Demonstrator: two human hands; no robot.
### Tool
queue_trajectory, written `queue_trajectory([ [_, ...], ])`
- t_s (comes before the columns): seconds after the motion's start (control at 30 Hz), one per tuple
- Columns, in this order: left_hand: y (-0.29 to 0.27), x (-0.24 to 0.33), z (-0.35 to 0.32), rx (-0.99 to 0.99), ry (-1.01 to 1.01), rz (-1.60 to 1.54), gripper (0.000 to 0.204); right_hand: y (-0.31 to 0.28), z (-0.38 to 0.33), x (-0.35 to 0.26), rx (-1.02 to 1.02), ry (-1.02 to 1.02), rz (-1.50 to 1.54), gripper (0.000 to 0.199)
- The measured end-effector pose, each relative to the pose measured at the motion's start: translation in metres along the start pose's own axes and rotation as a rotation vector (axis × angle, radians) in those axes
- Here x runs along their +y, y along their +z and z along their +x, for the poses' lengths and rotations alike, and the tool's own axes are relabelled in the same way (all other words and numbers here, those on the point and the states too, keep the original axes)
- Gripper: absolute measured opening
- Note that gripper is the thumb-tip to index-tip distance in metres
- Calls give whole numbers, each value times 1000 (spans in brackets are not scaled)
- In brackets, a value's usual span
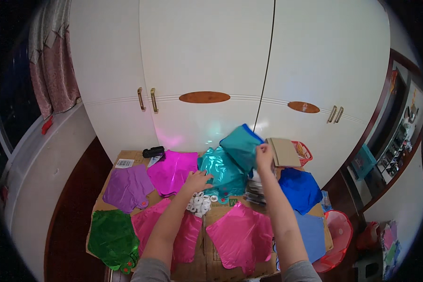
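Note:
My right hand (264, 157) grips the edge of a teal fabric piece with a blue border (242, 145), raised and tilted at the back of the cardboard-covered table. Beneath it lies a shiny teal piece (221, 169), spread flat. Over that piece's left edge my left hand (198, 182) rests with its fingers stretched out. A small heap of white rings (201, 204) sits just below the left hand. Close to my right forearm is a stack of clear-wrapped packets (254, 192), partly covered by the arm and fabric.
Around lie shiny cloth pieces: magenta (174, 171), purple (127, 188), green (112, 235), pink (242, 235), blue (301, 190) and light blue (310, 237). Cardboard (284, 152) and a red basket (304, 152) stand back right. A black object (153, 152) is back left; white cabinets rise behind.

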State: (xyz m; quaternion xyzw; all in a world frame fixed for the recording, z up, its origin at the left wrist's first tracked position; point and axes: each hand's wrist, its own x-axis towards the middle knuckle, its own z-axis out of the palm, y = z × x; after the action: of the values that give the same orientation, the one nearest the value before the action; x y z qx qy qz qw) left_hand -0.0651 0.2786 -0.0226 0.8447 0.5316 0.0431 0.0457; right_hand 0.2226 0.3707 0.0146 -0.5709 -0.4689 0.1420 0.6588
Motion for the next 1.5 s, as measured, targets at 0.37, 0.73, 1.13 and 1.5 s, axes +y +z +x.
queue_trajectory([
  [0.37,0,-12,-12,77,-47,-186,51,-3,-19,-165,-264,-859,-309,40],
  [0.73,-19,-134,-131,17,-430,-128,34,159,-202,-97,-1202,-972,-433,16],
  [1.13,-6,-145,-155,103,-425,-224,31,158,-249,-99,-1217,-962,-370,17],
  [1.5,-4,-147,-153,183,-247,-388,36,172,-240,-74,-1080,-383,-70,25],
])
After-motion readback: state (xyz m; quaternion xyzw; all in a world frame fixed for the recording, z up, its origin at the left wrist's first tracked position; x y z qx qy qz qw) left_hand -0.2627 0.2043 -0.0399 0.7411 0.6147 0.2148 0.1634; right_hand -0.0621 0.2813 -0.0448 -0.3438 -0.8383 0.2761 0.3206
